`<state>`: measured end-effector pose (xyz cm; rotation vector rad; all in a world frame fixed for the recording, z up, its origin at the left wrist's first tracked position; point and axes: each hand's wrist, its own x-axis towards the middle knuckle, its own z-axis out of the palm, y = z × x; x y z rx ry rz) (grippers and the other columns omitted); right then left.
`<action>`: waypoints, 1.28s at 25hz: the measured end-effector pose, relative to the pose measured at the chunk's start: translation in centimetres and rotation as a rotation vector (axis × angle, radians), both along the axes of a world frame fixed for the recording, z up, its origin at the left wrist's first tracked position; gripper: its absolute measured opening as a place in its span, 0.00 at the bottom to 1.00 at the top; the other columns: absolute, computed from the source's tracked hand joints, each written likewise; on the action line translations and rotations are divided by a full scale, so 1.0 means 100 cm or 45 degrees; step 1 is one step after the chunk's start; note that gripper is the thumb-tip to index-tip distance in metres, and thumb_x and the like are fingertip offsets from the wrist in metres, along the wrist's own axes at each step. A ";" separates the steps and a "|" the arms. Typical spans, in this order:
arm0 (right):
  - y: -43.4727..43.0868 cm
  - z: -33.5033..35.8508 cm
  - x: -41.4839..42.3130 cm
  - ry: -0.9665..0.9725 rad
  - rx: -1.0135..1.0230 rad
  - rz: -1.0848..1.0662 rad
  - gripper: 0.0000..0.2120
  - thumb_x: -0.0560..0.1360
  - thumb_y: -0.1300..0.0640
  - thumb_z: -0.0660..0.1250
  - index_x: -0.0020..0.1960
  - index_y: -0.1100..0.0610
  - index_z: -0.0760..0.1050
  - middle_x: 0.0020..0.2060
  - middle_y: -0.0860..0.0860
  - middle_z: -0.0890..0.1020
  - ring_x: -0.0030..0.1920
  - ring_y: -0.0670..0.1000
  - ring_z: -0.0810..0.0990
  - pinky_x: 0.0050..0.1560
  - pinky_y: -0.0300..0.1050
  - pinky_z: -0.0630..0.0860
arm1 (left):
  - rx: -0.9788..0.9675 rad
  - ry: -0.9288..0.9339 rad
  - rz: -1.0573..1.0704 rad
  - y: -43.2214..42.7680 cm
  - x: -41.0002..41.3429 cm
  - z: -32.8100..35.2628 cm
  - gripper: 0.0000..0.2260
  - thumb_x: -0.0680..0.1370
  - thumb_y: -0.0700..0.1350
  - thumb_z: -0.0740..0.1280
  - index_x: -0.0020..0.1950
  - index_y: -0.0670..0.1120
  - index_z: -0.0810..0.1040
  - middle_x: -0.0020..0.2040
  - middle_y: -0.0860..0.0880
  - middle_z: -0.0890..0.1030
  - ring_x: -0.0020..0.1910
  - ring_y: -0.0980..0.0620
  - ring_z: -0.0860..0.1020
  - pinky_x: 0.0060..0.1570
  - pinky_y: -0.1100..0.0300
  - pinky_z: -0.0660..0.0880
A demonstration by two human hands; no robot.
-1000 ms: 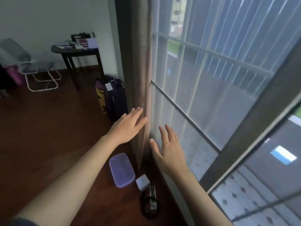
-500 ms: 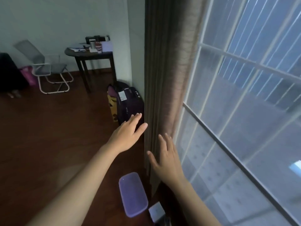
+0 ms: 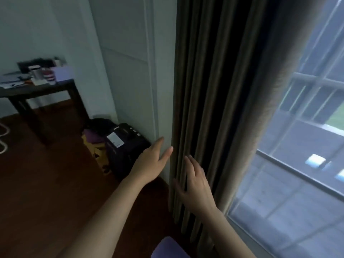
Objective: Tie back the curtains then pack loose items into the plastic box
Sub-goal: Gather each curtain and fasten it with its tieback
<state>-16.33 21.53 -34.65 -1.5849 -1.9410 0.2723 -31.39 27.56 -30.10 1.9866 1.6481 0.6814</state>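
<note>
Left hand [image 3: 149,165], right hand [image 3: 196,186] flat, fingers straight, at curtain [image 3: 214,90]; suitcase [image 3: 126,146], table [image 3: 37,90] beyond.

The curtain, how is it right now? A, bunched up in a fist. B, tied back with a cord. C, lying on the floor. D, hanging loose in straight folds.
D: the curtain hangs in straight folds with no tie on the part in view, and the left hand and right hand are both open, gripping nothing.
</note>
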 end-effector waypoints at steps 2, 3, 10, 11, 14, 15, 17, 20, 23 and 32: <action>0.029 0.001 -0.019 -0.008 0.004 -0.084 0.36 0.77 0.46 0.62 0.76 0.55 0.47 0.76 0.52 0.53 0.76 0.49 0.52 0.71 0.38 0.48 | 0.016 -0.053 -0.087 0.038 -0.013 0.002 0.29 0.78 0.63 0.52 0.76 0.51 0.56 0.74 0.48 0.65 0.71 0.50 0.66 0.69 0.52 0.65; 0.043 0.001 -0.025 -0.007 0.007 -0.123 0.36 0.77 0.47 0.61 0.76 0.55 0.46 0.76 0.52 0.53 0.76 0.50 0.51 0.70 0.38 0.47 | 0.038 -0.062 -0.121 0.054 -0.017 0.005 0.28 0.79 0.62 0.52 0.76 0.50 0.56 0.73 0.47 0.66 0.71 0.49 0.66 0.70 0.52 0.64; 0.134 0.015 -0.073 0.303 0.237 -0.436 0.31 0.77 0.54 0.64 0.75 0.56 0.53 0.74 0.52 0.58 0.72 0.44 0.55 0.72 0.43 0.59 | 0.253 -0.352 -0.216 0.155 -0.029 0.045 0.30 0.79 0.55 0.59 0.77 0.46 0.51 0.76 0.49 0.58 0.74 0.53 0.60 0.73 0.58 0.56; 0.145 0.019 -0.076 0.353 0.287 -0.495 0.32 0.77 0.55 0.63 0.75 0.55 0.52 0.74 0.51 0.58 0.71 0.42 0.54 0.72 0.41 0.58 | 0.317 -0.421 -0.237 0.170 -0.028 0.055 0.31 0.79 0.54 0.60 0.77 0.44 0.52 0.76 0.48 0.59 0.73 0.53 0.61 0.73 0.58 0.58; 0.173 0.035 -0.082 0.403 0.360 -0.628 0.33 0.77 0.56 0.63 0.76 0.54 0.48 0.75 0.50 0.56 0.72 0.42 0.53 0.73 0.44 0.59 | 0.332 -0.633 -0.339 0.201 -0.013 0.088 0.34 0.77 0.54 0.64 0.77 0.44 0.50 0.76 0.47 0.59 0.73 0.54 0.62 0.71 0.61 0.59; 0.181 0.042 -0.083 0.393 0.382 -0.668 0.34 0.77 0.56 0.63 0.76 0.54 0.47 0.75 0.51 0.56 0.73 0.44 0.54 0.73 0.45 0.59 | 0.311 -0.667 -0.402 0.211 -0.007 0.098 0.36 0.77 0.54 0.65 0.77 0.45 0.48 0.76 0.47 0.58 0.73 0.55 0.61 0.71 0.62 0.58; 0.197 0.055 -0.087 0.296 0.451 -0.761 0.35 0.76 0.58 0.64 0.76 0.57 0.48 0.74 0.54 0.58 0.74 0.48 0.56 0.73 0.43 0.57 | 0.309 -0.682 -0.546 0.228 0.006 0.112 0.41 0.75 0.54 0.67 0.77 0.46 0.43 0.77 0.48 0.55 0.71 0.61 0.59 0.68 0.70 0.57; 0.214 0.072 -0.085 0.177 0.531 -0.944 0.35 0.76 0.59 0.65 0.76 0.59 0.48 0.73 0.58 0.61 0.73 0.53 0.61 0.72 0.42 0.58 | 0.279 -0.672 -0.716 0.246 0.022 0.118 0.42 0.76 0.50 0.68 0.77 0.45 0.41 0.74 0.48 0.64 0.65 0.62 0.68 0.58 0.76 0.65; 0.233 0.085 -0.086 0.146 0.527 -1.096 0.36 0.76 0.59 0.65 0.76 0.61 0.47 0.68 0.61 0.69 0.66 0.57 0.72 0.66 0.47 0.70 | 0.300 -0.587 -0.749 0.266 0.027 0.111 0.32 0.79 0.42 0.60 0.77 0.43 0.45 0.61 0.46 0.77 0.51 0.53 0.79 0.46 0.73 0.71; 0.238 0.062 -0.093 0.055 0.491 -1.271 0.30 0.74 0.65 0.65 0.74 0.60 0.57 0.50 0.59 0.80 0.47 0.56 0.80 0.49 0.50 0.79 | 0.393 -0.294 -1.047 0.301 -0.007 0.100 0.23 0.81 0.39 0.53 0.75 0.40 0.53 0.41 0.48 0.75 0.31 0.60 0.70 0.29 0.69 0.65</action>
